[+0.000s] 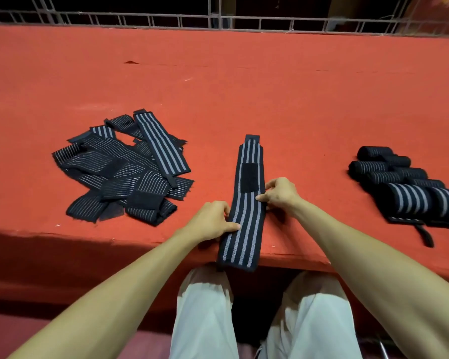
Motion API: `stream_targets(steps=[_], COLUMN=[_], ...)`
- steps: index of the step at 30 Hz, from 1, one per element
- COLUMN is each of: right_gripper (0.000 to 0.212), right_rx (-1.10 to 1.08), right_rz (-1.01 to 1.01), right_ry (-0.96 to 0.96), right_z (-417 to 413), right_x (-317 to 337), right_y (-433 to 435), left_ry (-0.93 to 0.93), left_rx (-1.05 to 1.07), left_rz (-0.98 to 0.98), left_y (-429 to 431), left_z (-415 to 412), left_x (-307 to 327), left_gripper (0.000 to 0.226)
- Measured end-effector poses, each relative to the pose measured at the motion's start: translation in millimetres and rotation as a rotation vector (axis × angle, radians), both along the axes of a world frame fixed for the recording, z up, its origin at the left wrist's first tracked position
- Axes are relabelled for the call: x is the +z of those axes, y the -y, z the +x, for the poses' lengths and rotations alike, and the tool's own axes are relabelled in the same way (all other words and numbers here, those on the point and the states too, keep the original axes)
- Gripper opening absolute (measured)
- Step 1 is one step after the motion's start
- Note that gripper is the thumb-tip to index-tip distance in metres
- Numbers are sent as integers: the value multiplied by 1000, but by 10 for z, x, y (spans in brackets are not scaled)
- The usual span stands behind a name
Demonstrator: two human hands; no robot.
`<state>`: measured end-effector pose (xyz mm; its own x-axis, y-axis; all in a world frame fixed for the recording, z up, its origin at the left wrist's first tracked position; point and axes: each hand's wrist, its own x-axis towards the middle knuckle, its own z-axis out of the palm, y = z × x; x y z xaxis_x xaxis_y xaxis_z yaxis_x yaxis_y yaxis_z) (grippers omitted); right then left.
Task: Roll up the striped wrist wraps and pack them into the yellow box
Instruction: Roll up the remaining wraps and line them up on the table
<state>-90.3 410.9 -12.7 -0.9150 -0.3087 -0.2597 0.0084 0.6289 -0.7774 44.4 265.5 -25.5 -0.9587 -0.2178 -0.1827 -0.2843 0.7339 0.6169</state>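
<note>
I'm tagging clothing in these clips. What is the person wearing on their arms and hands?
Nothing shows on either. The left hand and right hand have no gloves, rings or watch that can be seen. The left forearm and right forearm are uncovered up to the frame's edge, so no sleeve is in view. Lower down, the legs wear pale, off-white trousers.

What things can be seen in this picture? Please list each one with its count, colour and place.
flat wrist wrap: one, black with grey stripes, centre, near end hanging over the table edge
pile of unrolled wraps: many, black and grey, left
rolled wraps: several, black and grey, right
table: one, red cover, across the view
railing: one, pale metal, behind the table
trousers: one pair, white, bottom
left hand: pinches the flat wrap's left edge
right hand: pinches its right edge
</note>
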Motion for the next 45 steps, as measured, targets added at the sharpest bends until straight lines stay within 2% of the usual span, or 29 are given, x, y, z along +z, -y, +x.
stream_targets(steps=[3,5,7,9,11,14,16,20,24,27,29,31,34,36,37,39,41,45], right_gripper=[16,14,18,16,27,33,33,32,42,49,53,53,48,44,43,40,39,40], right_rx=[100,181,223,236,246,286,346,423,429,421,415,377,310,291,306,377,422,415], right_rz=[173,346,495,615,726,769,685,350,246,225,241,194,-151,-412,-507,-598,-632,-641], right_ry=[-46,-123,-259,-411,-564,-763,-795,-555,-311,-240,-253,-229,-2,171,254,351,386,327], right_z=[-48,-75,-94,-114,-149,-257,-364,-490,-552,-579,-568,-548,-549,-528,-510,-481,-482,-523], right_x=[89,185,303,414,507,584,556,419,138,-96,-183,-174,-59,86,156,292,392,565], right_y=[61,130,226,382,561,856,1093,1678,2164,2416,2489,2520,2494,2406,2342,2179,2029,1633], left_ry=[88,117,128,101,41,-93,-189,-336,-435,-520,-527,-515,-373,-233,-197,-244,-336,-385], left_rx=[-70,-98,-150,-193,-181,-97,12,287,565,624,598,634,649,623,627,670,754,794], left_rz=[-238,-288,-263,-156,-58,-36,-23,80,379,252,191,223,188,108,139,441,734,876], left_y=[38,121,252,453,685,1076,1338,1853,2052,2022,2013,2020,2022,2023,2011,1938,1853,1631], left_z=[-2,-11,-52,-118,-186,-255,-280,-350,-394,-425,-450,-463,-529,-626,-668,-748,-793,-827], left_x=[89,130,167,228,322,484,505,300,-123,-306,-336,-310,-182,-74,-10,129,277,512], left_gripper=[41,44,39,28,17,12,11,10,18,18,11,10,19,36,44,50,33,8])
